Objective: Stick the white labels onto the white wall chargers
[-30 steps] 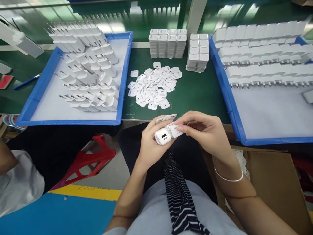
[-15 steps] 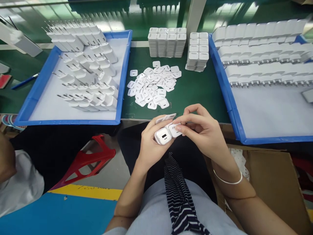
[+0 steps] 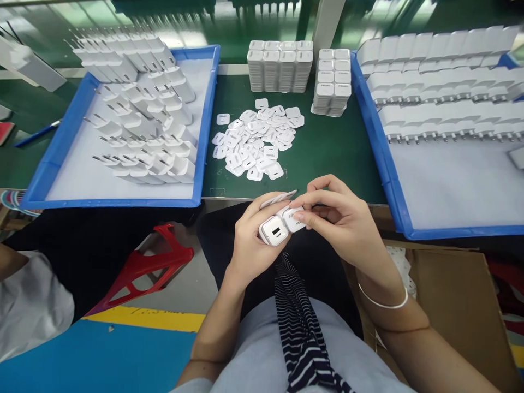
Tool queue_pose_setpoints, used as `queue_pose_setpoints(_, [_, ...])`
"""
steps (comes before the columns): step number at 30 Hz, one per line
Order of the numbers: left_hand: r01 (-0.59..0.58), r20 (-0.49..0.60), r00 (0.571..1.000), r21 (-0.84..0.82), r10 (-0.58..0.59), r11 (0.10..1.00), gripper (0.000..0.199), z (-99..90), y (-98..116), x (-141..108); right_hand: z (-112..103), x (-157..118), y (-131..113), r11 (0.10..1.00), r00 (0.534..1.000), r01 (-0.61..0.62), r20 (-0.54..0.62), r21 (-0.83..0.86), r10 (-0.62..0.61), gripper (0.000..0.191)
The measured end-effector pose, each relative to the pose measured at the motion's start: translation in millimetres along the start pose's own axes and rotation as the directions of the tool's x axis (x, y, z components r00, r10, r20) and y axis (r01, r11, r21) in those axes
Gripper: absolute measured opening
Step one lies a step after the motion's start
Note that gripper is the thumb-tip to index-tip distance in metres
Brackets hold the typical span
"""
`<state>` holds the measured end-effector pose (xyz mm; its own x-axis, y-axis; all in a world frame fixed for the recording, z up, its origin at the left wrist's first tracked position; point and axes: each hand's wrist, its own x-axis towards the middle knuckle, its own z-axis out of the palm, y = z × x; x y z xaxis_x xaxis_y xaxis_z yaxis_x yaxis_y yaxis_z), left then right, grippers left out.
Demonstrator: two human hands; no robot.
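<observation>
My left hand is wrapped round two white chargers side by side, with a few thin white plates tucked by its fingers. The left charger shows dark port openings in its end face. Over the end of the other lies a white plate, pinched at its right edge by the thumb and fingers of my right hand. Beyond my hands, a loose pile of white plates rests on the green table.
Blue-rimmed trays of white chargers stand at left and right. Stacked plates sit at the back, with a second stack beside them. A red stool and another person's sleeve are at lower left.
Both hands keep nearly the same position and grip. The chargers have tilted very slightly, and the camera view has shifted a little.
</observation>
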<state>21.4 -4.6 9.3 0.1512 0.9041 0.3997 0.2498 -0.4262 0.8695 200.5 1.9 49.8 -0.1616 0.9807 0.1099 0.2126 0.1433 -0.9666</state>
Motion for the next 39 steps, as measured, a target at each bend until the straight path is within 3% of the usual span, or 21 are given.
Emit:
queue_pose_setpoints(9, [-0.006, -0.025, 1.0, -0.028, 0.005, 1.0, 0.042, -2.7, 3.8, -1.0, 1.9, -1.5, 6.2, 0.978, 0.998, -0.064, 0.041, 0.201, 0.057, 0.014])
queue_pose_setpoints(14, [0.03, 0.001, 1.0, -0.137, -0.03, 0.99, 0.044, -2.6, 8.9, -0.3, 9.3, -4.2, 16.8, 0.886, 0.993, -0.109, 0.086, 0.45, 0.079, 0.012])
queue_pose_setpoints(20, [0.116, -0.007, 0.993, -0.181, -0.119, 0.977, 0.043, 3.7, 8.0, -0.5, 14.6, -6.8, 24.2, 0.82, 0.992, -0.124, 0.07, 0.559, 0.102, 0.009])
queue_pose_setpoints(23, [0.158, 0.024, 0.987, -0.23, -0.156, 0.96, 0.044, 2.7, 5.0, 0.2, 10.9, -7.5, 26.3, 0.821, 0.991, -0.134, 0.094, 0.555, 0.098, 0.012])
queue_pose_setpoints(28, [0.192, 0.097, 0.98, -0.268, -0.171, 0.944, 0.044, -2.6, 5.5, 1.6, 6.9, -1.8, 28.6, 0.883, 0.987, -0.094, -0.073, 0.459, 0.142, 0.023])
queue_pose_setpoints(32, [0.179, 0.119, 0.981, -0.27, -0.151, 0.946, 0.045, -1.2, 6.3, 1.7, 6.1, 4.6, 33.2, 0.95, 0.994, -0.078, -0.054, 0.303, 0.099, 0.013])
queue_pose_setpoints(36, [0.149, 0.066, 0.988, -0.196, -0.139, 0.969, 0.043, 2.4, 3.5, 3.6, -1.0, 5.9, 34.8, 0.994, 0.971, 0.025, -0.241, 0.108, 0.002, 0.005])
queue_pose_setpoints(39, [0.141, 0.008, 0.99, -0.125, -0.141, 0.982, 0.04, 5.0, 1.4, 5.9, -8.0, 1.5, 26.7, 0.999, 0.936, 0.033, -0.352, 0.005, -0.029, 0.005])
